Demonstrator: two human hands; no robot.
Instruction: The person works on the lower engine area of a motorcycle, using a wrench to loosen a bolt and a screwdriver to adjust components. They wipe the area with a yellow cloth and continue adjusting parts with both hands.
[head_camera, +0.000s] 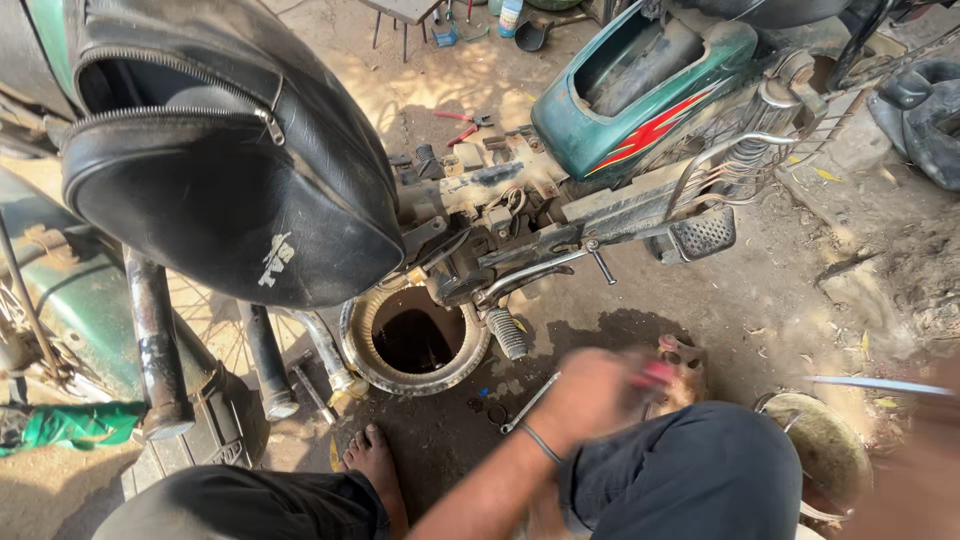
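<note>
My left hand (598, 392) is motion-blurred, low over the dirt in front of my right knee. Its fingers look curled on a small reddish object (655, 375), right beside a grimy metal engine part (688, 362) on the ground. A wrench (528, 403) and small rings (492, 411) lie just left of that hand. My right hand (915, 470) is only a blurred shape at the lower right edge. A thin bright metal rod (880, 385) runs to it, but its grip is not visible.
A green motorcycle (640, 90) stands over me with a black seat cover (230, 160), kick lever (530, 275) and footpeg (705, 235). A round pan (352, 335) of dark oil sits under the engine. A metal dish (822, 445) is by my knee, my bare foot (375, 462) near the pan.
</note>
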